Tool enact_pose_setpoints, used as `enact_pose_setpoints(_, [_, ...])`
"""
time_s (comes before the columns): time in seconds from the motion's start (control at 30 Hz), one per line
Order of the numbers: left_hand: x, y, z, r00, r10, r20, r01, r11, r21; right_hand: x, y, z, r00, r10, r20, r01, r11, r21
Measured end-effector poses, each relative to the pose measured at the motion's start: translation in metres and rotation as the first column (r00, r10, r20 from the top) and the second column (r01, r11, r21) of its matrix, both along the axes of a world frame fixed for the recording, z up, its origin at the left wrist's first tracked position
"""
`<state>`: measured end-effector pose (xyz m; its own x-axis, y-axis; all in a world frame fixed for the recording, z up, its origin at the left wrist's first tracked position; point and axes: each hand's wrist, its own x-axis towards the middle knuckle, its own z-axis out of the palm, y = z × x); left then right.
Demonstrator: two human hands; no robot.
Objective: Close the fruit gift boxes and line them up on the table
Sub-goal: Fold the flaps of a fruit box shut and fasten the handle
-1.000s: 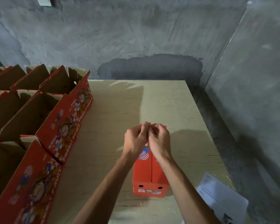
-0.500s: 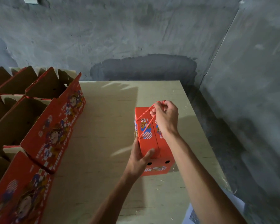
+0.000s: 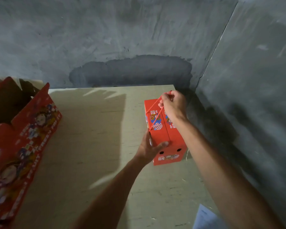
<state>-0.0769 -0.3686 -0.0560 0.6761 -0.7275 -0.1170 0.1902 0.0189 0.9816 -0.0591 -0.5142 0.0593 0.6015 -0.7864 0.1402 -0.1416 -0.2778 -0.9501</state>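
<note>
Closed red gift box (image 3: pixel 165 138) sits on the pale worktop (image 3: pixel 92 146), toward the right side, near the far right corner, top flaps shut with a seam down the middle. Right hand (image 3: pixel 172 104) is above the far end of the box, fingers (image 3: pixel 169 98) curled tight into a fist round the red rope handle (image 3: pixel 155 115); the cord runs taut from the fist down to the left top edge of the box. Left hand (image 3: pixel 149 148) grips the near left corner of the box: thumb lies across the top near the seam, the other fingers are down the left side wall, mostly hidden. Near end face of the box shows two round holes and a printed picture. Cannot tell if the box base is fully on the worktop or slightly lifted. At the left edge, open red boxes (image 3: pixel 23 138) with cartoon print and raised flaps stand in a row, brown insides showing, well apart from the closed box. A white paper sheet (image 3: pixel 205 217) lies at the near right, partly behind the right forearm. Grey concrete wall (image 3: pixel 122 38) behind and to the right of the worktop.
</note>
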Motion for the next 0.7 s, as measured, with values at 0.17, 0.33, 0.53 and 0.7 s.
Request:
enact_pose_setpoints(0.17, [0.033, -0.064, -0.012, 0.999, -0.023, 0.041, 0.020, 0.998, 0.067, 0.019, -0.057, -0.012, 0.998, -0.043, -0.048, 0.041, 0.999, -0.024])
enact_pose_setpoints(0.33, [0.058, -0.118, -0.033, 0.997, -0.024, 0.075, 0.010, 0.984, 0.179, 0.035, -0.105, -0.022, 0.988, -0.143, -0.054, 0.143, 0.990, -0.008])
enact_pose_setpoints(0.53, [0.072, -0.155, -0.052, 0.992, -0.047, 0.113, 0.017, 0.966, 0.257, 0.044, -0.144, -0.042, 0.983, -0.160, -0.094, 0.159, 0.987, -0.015])
enact_pose_setpoints(0.7, [0.066, -0.166, -0.054, 0.988, -0.053, 0.144, 0.011, 0.961, 0.277, 0.043, -0.164, -0.045, 0.977, -0.162, -0.141, 0.158, 0.987, -0.034])
